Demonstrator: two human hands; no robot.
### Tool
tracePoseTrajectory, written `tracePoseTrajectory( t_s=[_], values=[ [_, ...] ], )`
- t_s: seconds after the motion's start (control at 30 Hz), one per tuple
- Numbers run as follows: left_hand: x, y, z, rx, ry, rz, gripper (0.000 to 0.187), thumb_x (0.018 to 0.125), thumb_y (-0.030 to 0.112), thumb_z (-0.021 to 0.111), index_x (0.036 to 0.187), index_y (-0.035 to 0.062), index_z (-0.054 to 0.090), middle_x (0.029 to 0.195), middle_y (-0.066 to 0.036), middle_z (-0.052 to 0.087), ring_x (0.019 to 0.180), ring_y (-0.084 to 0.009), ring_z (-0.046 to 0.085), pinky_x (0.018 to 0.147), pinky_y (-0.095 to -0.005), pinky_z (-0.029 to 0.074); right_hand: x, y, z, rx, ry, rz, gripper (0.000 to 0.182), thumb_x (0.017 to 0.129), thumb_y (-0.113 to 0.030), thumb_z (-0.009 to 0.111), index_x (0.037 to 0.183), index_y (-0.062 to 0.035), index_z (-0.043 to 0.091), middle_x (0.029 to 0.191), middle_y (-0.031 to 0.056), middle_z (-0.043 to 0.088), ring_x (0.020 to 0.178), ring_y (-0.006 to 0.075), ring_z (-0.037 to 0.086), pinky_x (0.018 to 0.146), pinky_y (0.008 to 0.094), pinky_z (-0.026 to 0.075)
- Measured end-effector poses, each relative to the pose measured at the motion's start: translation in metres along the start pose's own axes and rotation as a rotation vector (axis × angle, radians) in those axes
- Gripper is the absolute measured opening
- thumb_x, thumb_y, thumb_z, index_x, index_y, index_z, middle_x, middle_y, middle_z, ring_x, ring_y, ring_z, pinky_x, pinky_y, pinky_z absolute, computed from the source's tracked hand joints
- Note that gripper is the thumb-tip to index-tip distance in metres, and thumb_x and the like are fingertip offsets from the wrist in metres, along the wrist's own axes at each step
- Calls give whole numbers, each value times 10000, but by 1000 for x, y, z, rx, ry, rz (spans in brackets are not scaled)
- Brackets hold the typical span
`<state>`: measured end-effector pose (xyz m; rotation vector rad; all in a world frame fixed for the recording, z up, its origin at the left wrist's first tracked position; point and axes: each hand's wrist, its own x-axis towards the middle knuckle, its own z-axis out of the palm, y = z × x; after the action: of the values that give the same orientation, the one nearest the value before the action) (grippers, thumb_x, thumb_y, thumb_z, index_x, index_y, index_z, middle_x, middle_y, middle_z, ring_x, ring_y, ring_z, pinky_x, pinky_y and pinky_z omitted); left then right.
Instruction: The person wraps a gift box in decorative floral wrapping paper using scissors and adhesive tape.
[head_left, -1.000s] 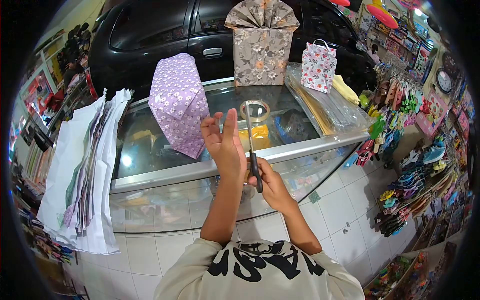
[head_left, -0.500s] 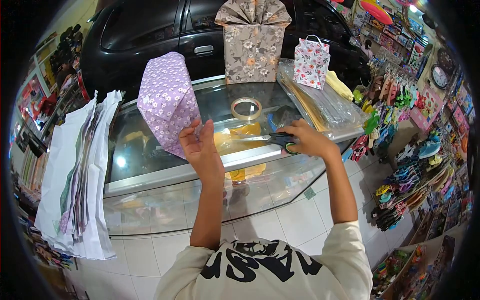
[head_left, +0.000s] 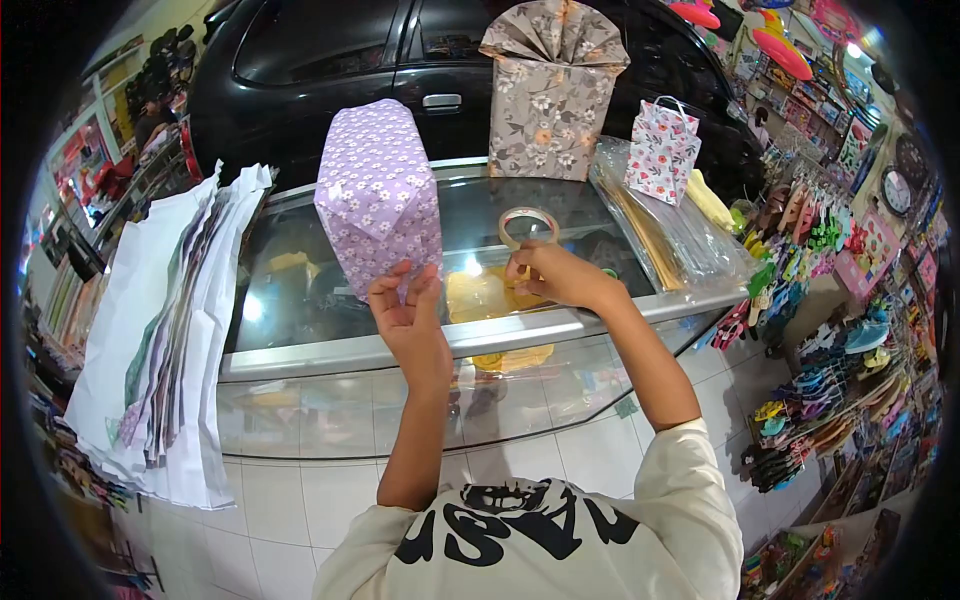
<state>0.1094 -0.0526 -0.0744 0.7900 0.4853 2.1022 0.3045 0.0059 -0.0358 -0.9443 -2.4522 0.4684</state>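
Note:
A box wrapped in purple flowered paper (head_left: 378, 190) stands on the glass counter, left of centre. My left hand (head_left: 408, 315) touches its lower right part, fingers curled and apart. My right hand (head_left: 555, 275) is over the counter just in front of the roll of tape (head_left: 528, 226), its fingers bent together; whatever they grip, if anything, is too small to make out. The tape roll lies flat on the glass. No scissors show clearly; a bit of green shows behind my right wrist.
A tall grey flowered package (head_left: 548, 120) and a small flowered gift bag (head_left: 662, 155) stand at the back. Clear plastic packets (head_left: 700, 250) lie right. Paper sheets (head_left: 150, 300) hang at the left. A black car (head_left: 330, 90) is behind the glass counter (head_left: 300, 352).
The scissors have left my right hand, which has moved left toward the tape. The purple box appears turned more upright, with my left hand at its lower end. The view has shifted slightly.

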Motion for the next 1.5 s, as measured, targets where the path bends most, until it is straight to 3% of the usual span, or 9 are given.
tracePoseTrajectory(
  t_s=[0.1, 0.33, 0.47, 0.67, 0.8, 0.97, 1.07, 1.17, 1.5],
  values=[
    [-1, 2, -3, -28, -17, -7, 343, 808, -102, 590, 1031, 87, 411, 1157, -90, 470, 1022, -189, 573, 918, -295, 453, -3, 3, 4, 81, 27, 118, 134, 740, 9, 665, 836, 5, 571, 829, 134, 597, 766, 264, 598, 700, 337, 466],
    [3, 7, -5, 37, -32, 13, 304, 841, -79, 580, 1039, 87, 421, 1166, -81, 468, 1027, -157, 564, 916, -266, 438, 3, 12, 9, 287, 103, 149, 45, 880, -31, 569, 861, 1, 544, 788, 24, 574, 689, 79, 539, 620, 238, 443],
    [3, 7, -3, 11, -37, -1, 330, 827, -88, 585, 1046, 92, 416, 1164, -79, 474, 1016, -148, 574, 912, -265, 432, 19, 29, 10, 503, 202, 96, 58, 903, -28, 538, 860, 9, 551, 807, 28, 590, 730, 68, 560, 638, 214, 463],
    [0, 5, -1, 34, -52, -35, 375, 792, -121, 591, 1035, 89, 398, 1162, -90, 456, 985, -167, 592, 869, -265, 464, 35, 20, -12, 260, 295, 38, 45, 815, 3, 635, 840, 39, 629, 768, 49, 644, 720, 64, 592, 674, 215, 488],
    [-4, 3, -5, 45, -85, -53, 361, 803, -104, 591, 1048, 95, 414, 1170, -91, 466, 1018, -181, 576, 918, -290, 440, 29, 8, -18, 301, 367, 5, 77, 805, -15, 656, 869, 27, 648, 807, 70, 672, 721, 73, 604, 675, 219, 492],
    [-8, 8, -3, 47, -108, -72, 364, 796, -101, 597, 1044, 93, 415, 1166, -90, 467, 1007, -177, 581, 907, -291, 448, -2, -25, -14, 263, 443, 69, 85, 826, -38, 638, 887, 22, 647, 822, 92, 669, 714, 126, 621, 650, 242, 490],
    [-13, 9, -1, 58, -125, -82, 364, 792, -103, 596, 1039, 93, 413, 1159, -90, 469, 1000, -176, 585, 897, -288, 451, -20, -42, -15, -11, 446, -10, 86, 856, -45, 597, 897, 19, 638, 805, 111, 646, 697, 187, 618, 625, 276, 479],
    [-21, 12, 3, 49, -119, -142, 364, 790, -107, 593, 1034, 93, 410, 1157, -88, 468, 1000, -177, 586, 891, -287, 451, -40, -50, -6, 47, 465, 115, 91, 868, -56, 578, 900, 12, 630, 789, 125, 623, 686, 224, 606, 612, 304, 466],
    [-96, 3, 22, 56, -85, -167, 345, 801, -98, 583, 1020, 97, 401, 1171, -76, 454, 1008, -170, 587, 850, -246, 456, -128, -67, 7, 137, 506, 78, 68, 797, -64, 678, 834, -8, 688, 810, 83, 686, 723, 173, 644, 622, 267, 492]
  ],
)
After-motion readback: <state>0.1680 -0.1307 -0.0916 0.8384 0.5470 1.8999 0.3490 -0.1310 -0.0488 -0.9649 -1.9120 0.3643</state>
